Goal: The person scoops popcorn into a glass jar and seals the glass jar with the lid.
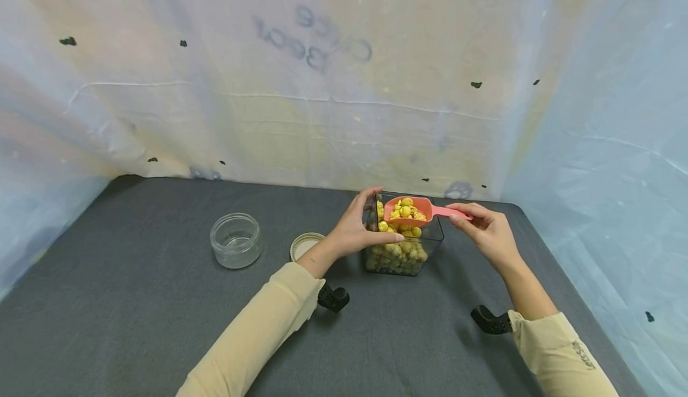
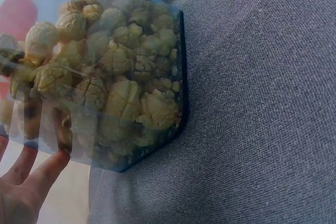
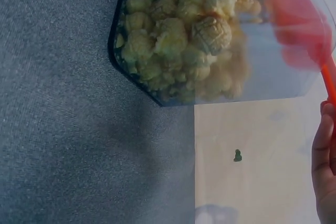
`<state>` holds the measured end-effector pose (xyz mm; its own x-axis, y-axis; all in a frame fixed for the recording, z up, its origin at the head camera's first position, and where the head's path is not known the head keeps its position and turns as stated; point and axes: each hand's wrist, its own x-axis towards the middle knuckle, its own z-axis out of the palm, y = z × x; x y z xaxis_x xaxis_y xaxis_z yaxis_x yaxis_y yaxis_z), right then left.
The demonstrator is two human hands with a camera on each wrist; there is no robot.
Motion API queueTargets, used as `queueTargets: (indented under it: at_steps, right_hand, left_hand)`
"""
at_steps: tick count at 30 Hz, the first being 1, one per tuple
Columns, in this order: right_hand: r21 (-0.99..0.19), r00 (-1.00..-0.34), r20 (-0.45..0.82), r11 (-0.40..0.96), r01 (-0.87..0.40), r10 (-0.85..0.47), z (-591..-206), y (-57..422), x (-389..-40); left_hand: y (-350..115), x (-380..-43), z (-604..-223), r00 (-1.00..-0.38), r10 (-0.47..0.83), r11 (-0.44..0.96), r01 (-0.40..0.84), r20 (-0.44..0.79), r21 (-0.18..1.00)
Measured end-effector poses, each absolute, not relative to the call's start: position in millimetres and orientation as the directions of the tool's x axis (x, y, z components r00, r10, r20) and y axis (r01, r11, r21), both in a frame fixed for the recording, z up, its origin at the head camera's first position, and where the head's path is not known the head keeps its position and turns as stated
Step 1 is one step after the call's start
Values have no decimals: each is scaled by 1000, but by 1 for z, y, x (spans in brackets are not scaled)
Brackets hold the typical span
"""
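A clear square container (image 1: 430, 242) of yellow popcorn (image 2: 113, 77) stands on the dark table. My left hand (image 1: 357, 224) holds it from its left side, thumb along the near face and fingers at the far side. The right hand (image 1: 486, 230) pinches the handle of a pink-orange scoop (image 1: 424, 207). The scoop's bowl, heaped with popcorn, is over the container's opening. Through the clear wall, the right wrist view shows the scoop as a red blur above the popcorn (image 3: 178, 35).
Left of the container, an open clear round jar (image 1: 236, 242) stands on the grey cloth-covered table (image 1: 134, 301). A round lid (image 1: 305, 243) with a gold-coloured rim lies between them, partly hidden by the left forearm. A pale sheet (image 1: 322, 128) hangs behind the table.
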<state>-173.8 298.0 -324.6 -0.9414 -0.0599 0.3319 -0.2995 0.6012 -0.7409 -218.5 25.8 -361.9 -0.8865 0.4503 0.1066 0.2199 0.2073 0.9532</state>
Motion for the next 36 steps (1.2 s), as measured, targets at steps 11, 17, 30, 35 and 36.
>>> queueTargets:
  at_steps: [11,17,30,35,36]
  right_hand:
    - [-771,-942,335,570,-282,-13,-325,302,-169]
    - [-780,-945,328,563,-272,-3,-325,301,-168]
    - [-790,-937,350,540,-290,9,-321,299,-164]
    - [-791,-937,350,543,-281,24,-320,298,-162]
    - [-791,-936,352,542,-283,25,-320,297,-161]
  left_hand:
    - [26,-219,-363,-887,450,205,217,105,954]
    - [26,-219,-363,-886,451,208,217,103,954]
    - [23,-218,-360,-887,452,262,227,89,938]
    - [20,-215,-353,-887,456,348,250,69,904]
    - [19,-215,-352,-886,459,361,253,65,897]
